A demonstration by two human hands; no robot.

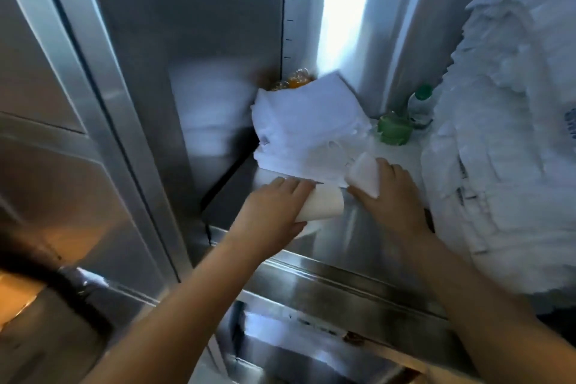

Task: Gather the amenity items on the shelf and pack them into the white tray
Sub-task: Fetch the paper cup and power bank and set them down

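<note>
My left hand (277, 203) is shut on a small cream-white box (324, 204) at the front of the steel shelf (358, 227). To its right, my right hand (389, 193) grips a second small white box (364, 176), tilted up, beside a stack of folded white cloths (305, 131). No white tray can be made out in this blurred view.
A green-capped bottle (420, 106) and a green cup-like thing (394, 129) stand at the back right of the shelf. Something orange (297, 79) sits behind the cloths. A big pile of white linen (505, 134) bulges in on the right. Steel cabinet walls (93, 103) close in on the left.
</note>
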